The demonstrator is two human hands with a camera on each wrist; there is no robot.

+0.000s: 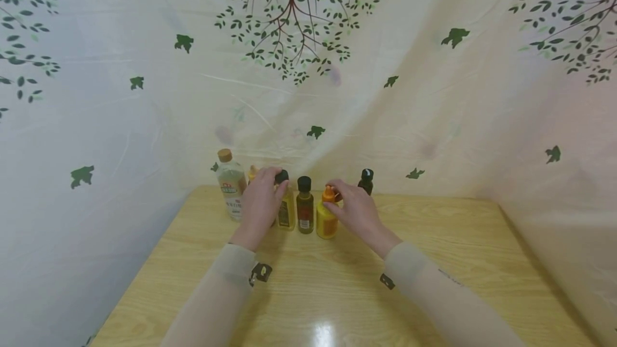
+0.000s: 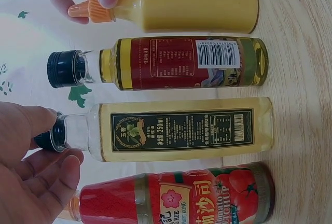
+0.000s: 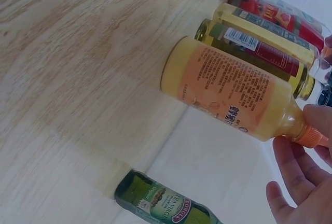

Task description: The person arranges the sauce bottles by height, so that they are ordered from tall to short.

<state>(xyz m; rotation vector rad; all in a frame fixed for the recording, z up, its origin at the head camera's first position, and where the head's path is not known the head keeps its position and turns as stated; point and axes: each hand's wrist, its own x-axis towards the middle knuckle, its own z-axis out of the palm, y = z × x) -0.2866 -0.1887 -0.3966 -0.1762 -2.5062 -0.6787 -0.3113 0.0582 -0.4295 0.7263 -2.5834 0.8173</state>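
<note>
My left hand point(image 1: 260, 202) grips the black cap of a clear square bottle of pale yellow oil point(image 2: 187, 130), thumb and fingers on either side of the cap. With thumb and fingertips, my right hand point(image 1: 359, 210) pinches the orange nozzle cap point(image 3: 312, 137) of a yellow squeeze bottle point(image 1: 326, 225). Between these two stands an oil bottle with a red label and black cap point(image 1: 305, 208). Beside the square bottle, a tomato ketchup bottle point(image 2: 207, 198) stands upright, mostly hidden behind my left hand in the head view.
At the left end of the row is a large clear bottle with a brown cap point(image 1: 231, 186). A dark green olive oil bottle point(image 3: 166, 203) stands behind my right hand. The wooden table point(image 1: 308, 283) meets a hanging leaf-patterned sheet point(image 1: 308, 106) at its back edge.
</note>
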